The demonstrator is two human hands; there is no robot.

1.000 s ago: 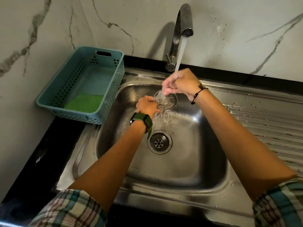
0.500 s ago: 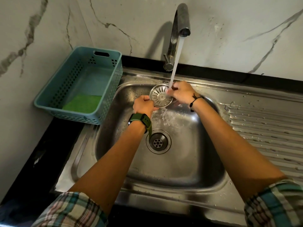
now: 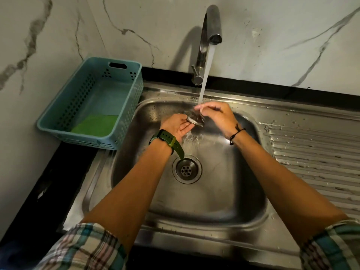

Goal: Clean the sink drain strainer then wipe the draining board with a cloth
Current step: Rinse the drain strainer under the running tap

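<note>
The round metal drain strainer [image 3: 194, 120] is held over the sink basin [image 3: 214, 184] under the running tap [image 3: 211, 26]. My left hand [image 3: 176, 125], palm up with fingers stretched, supports its lower left edge. From the right, my right hand [image 3: 216, 115] grips its top, and the water stream lands on the fingers. Only a sliver of the strainer shows between the hands. The open drain hole [image 3: 186, 169] lies below. The ribbed, wet draining board [image 3: 315, 152] lies to the right. A green cloth [image 3: 95, 124] lies in the blue basket [image 3: 58, 115].
The blue perforated basket stands on the black counter [image 3: 48, 182] left of the sink, against the marble wall [image 3: 58, 36]. The tap lever [image 3: 196, 75] is behind the basin. Water droplets cover the sink rim and the draining board.
The strainer has turned from face-on to nearly edge-on and dropped slightly. My left hand opened from a fist to a flat palm under it. My right hand shifted over its top.
</note>
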